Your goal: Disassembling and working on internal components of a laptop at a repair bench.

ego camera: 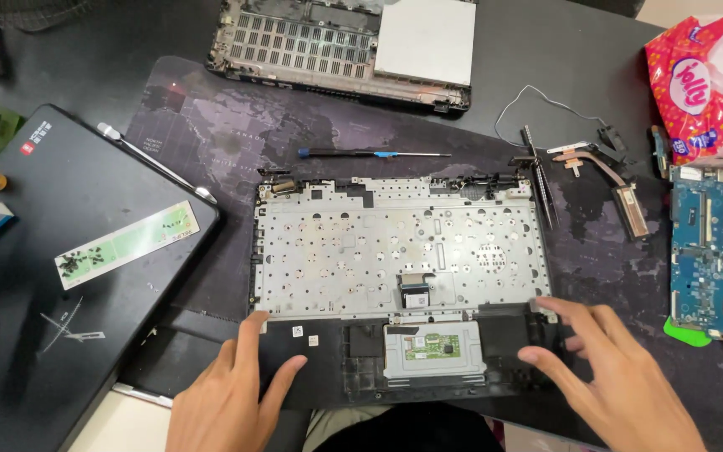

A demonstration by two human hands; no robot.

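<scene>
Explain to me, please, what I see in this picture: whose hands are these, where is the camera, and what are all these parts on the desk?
The single picture comes from a camera worn on a person's head, looking down at their own bare hands. The left hand and right hand rest open on the front edge of an opened laptop keyboard frame; neither holds anything. It lies on a dark desk mat. Around it: a blue-handled screwdriver, another laptop shell, a copper cooling pipe, a blue circuit board and a strip holding small screws.

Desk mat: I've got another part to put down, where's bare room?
Bare mat lies between the screwdriver, the bottom case and the black lid. The right side is crowded: heatsink, motherboard. Both hands rest on the palmrest.
</scene>
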